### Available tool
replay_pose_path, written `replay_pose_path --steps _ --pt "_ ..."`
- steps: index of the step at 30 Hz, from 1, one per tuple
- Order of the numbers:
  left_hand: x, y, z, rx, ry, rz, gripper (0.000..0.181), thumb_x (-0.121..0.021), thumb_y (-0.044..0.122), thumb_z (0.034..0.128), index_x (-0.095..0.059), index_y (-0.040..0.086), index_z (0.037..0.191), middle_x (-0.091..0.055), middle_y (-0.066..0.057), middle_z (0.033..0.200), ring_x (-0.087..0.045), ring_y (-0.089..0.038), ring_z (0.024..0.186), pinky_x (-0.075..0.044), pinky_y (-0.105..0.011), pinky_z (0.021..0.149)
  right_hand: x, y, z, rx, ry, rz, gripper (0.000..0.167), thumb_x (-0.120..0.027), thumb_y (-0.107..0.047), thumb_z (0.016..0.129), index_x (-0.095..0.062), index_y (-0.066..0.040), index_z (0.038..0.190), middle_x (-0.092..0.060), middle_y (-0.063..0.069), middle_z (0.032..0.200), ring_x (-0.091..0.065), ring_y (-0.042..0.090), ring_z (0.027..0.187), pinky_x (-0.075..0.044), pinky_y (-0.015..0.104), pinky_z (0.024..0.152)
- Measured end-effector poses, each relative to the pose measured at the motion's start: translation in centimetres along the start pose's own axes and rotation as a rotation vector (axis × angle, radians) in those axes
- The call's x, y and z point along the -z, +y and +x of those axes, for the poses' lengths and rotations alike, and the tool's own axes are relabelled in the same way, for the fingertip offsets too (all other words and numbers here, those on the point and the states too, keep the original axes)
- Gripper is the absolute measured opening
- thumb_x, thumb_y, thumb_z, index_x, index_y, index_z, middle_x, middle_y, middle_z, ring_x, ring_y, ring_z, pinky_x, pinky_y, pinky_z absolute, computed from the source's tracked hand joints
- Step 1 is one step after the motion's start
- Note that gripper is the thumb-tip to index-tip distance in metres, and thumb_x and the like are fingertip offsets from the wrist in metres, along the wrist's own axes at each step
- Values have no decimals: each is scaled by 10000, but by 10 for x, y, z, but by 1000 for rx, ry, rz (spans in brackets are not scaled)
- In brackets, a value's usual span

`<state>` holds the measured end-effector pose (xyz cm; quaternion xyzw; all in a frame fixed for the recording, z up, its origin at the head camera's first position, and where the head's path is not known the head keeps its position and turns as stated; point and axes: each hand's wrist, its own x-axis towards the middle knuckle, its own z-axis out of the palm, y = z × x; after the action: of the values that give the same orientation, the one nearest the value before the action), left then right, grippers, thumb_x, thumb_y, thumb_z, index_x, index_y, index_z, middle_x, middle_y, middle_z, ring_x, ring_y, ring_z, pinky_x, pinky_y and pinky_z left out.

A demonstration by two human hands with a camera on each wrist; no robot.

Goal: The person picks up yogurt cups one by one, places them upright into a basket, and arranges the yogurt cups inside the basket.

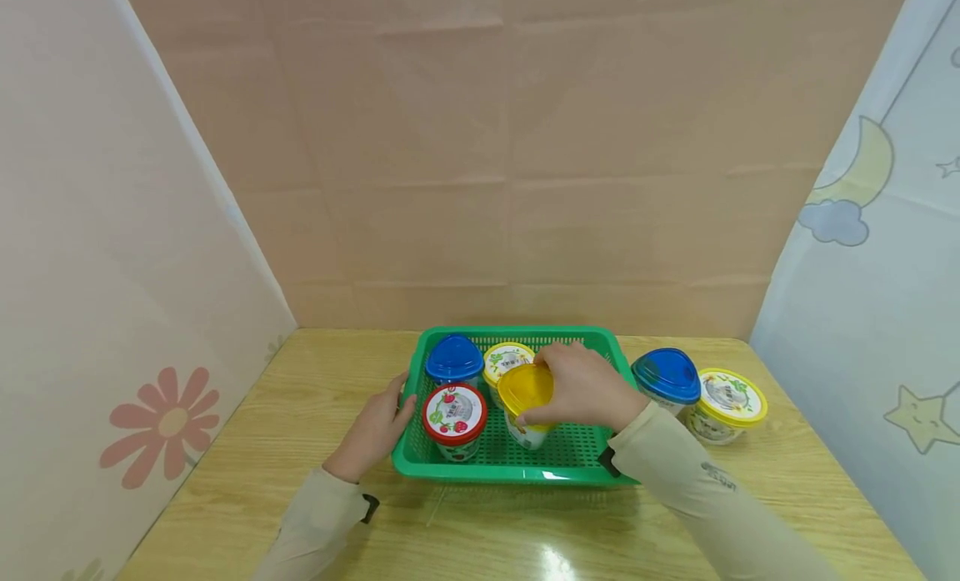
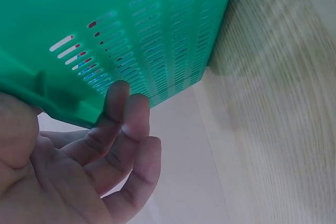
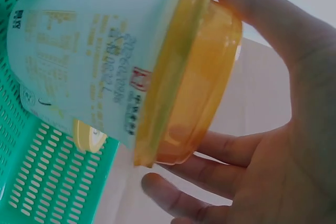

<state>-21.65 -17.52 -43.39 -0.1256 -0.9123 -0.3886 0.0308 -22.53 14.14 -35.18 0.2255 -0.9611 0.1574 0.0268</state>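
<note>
A green plastic basket (image 1: 517,473) stands on the table. Its left rim is gripped by my left hand (image 1: 375,431), thumb at the rim and fingers against the slotted outer wall in the left wrist view. My right hand (image 1: 588,389) holds a yogurt cup with a domed yellow lid (image 1: 525,387) by that lid, tilted over the basket's middle. In the right wrist view thumb and fingers span the yellow lid (image 3: 202,85). Inside the basket are a blue-lidded cup (image 1: 454,358), a red-rimmed cup (image 1: 454,410) and a yellow-rimmed cup (image 1: 506,358), partly hidden.
Right of the basket, another blue-lidded cup (image 1: 667,374) and another yellow-rimmed cup (image 1: 727,395) stand side by side on the wooden table (image 1: 315,381). A brown backdrop (image 1: 510,189) rises behind the table, with patterned white panels at both sides.
</note>
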Motion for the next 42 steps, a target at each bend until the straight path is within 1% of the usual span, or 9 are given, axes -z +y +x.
replay_pose_path --steps 3,5,8,12,18,26,31,35,42 --pt "0 1 0 5 2 -3 520 -507 153 1056 -348 -51 1507 -693 -66 906 -664 -94 715 -544 -255 613 -3 -4 4 17 -27 -5 721 -849 -620 624 -667 -109 1100 -652 -52 959 -501 157 808 -461 377 781" --pt "0 1 0 1 6 4 517 -508 145 1054 -351 -59 1503 -691 -71 902 -659 -95 718 -541 -261 615 -4 -6 5 20 -47 -8 704 -858 -611 620 -664 -115 1081 -647 -57 936 -496 151 796 -443 336 713" --pt "0 2 1 2 10 20 514 -510 136 1052 -357 -64 1500 -684 -68 892 -646 -90 716 -532 -261 622 -5 -9 8 25 -71 -9 689 -870 -588 619 -659 -107 1065 -648 -44 926 -497 158 798 -438 321 686" --pt "1 2 0 1 10 23 512 -510 136 1052 -359 -67 1497 -683 -74 895 -643 -87 715 -531 -257 617 -7 -13 11 15 -100 -20 705 -873 -577 626 -660 -98 1097 -652 -18 971 -494 184 825 -447 342 679" --pt "0 0 1 4 3 11 518 -505 135 1054 -347 -73 1501 -689 -82 901 -652 -89 713 -532 -244 608 -9 -15 15 -26 -141 -42 767 -868 -601 621 -656 -125 1183 -598 28 1017 -485 218 857 -472 391 719" --pt "0 -1 2 12 -2 10 521 -502 142 1056 -342 -69 1505 -686 -79 895 -647 -83 699 -529 -241 598 -13 -12 17 -42 -155 -68 818 -870 -629 604 -645 -133 1215 -572 68 1041 -482 243 862 -488 422 762" --pt "0 0 2 14 -4 21 521 -497 147 1059 -338 -63 1509 -678 -67 876 -638 -75 681 -522 -239 583 -15 -11 18 -55 -166 -51 813 -890 -597 596 -642 -126 1210 -571 69 1055 -482 258 889 -495 448 807" --pt "-1 -1 2 18 -7 17 529 -494 150 1060 -326 -61 1516 -676 -65 869 -634 -72 662 -519 -235 567 -17 -13 19 -63 -179 -29 814 -905 -566 593 -639 -118 1218 -557 54 1020 -466 260 886 -490 429 772" --pt "-1 -2 2 11 -2 18 525 -490 154 1060 -331 -64 1511 -683 -77 884 -643 -74 666 -525 -231 571 -20 -14 21 -62 -190 -30 826 -904 -587 587 -639 -113 1210 -556 45 1004 -460 254 870 -489 396 718"
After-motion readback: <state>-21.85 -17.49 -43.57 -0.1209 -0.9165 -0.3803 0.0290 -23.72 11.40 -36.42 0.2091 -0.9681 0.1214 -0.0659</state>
